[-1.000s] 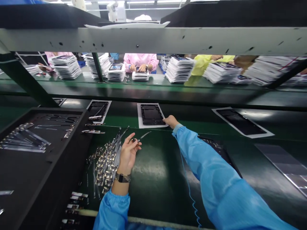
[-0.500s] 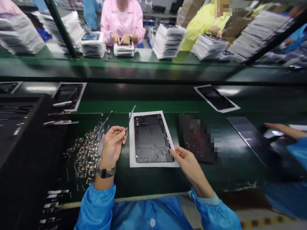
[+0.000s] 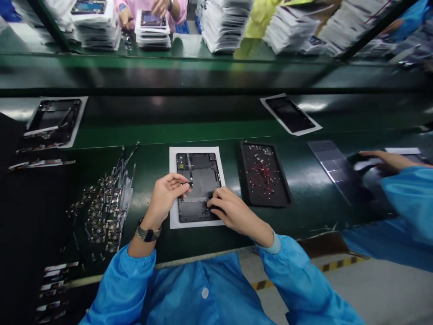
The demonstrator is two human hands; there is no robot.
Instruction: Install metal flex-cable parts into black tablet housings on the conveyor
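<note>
A black tablet housing [image 3: 198, 210] lies on a white sheet [image 3: 173, 216] in front of me. My left hand [image 3: 166, 194] is over its left side and pinches a small circuit board [image 3: 190, 184] between thumb and fingertips. From that board a grey ribbon cable [image 3: 189, 163] runs up across the top of the housing. My right hand [image 3: 233, 208] is at the housing's right side, fingers curled in; whether anything is between them is hidden. Left of the sheet lies a pile of similar small boards with ribbon cables [image 3: 113, 203].
To the right stands a black tray [image 3: 286, 197] with screws and small parts. Beyond it are a clear plastic sheet [image 3: 326, 158] and a co-worker's hand [image 3: 389, 159]. Other housings on sheets [image 3: 291, 115] lie farther back. A raised shelf edge [image 3: 152, 74] carries paper-layered stacks.
My left hand has brought the circuit board and cable rightward over the housing. My right hand has moved from the sheet's edge onto the housing, its fingers curling. The view has tilted down.
</note>
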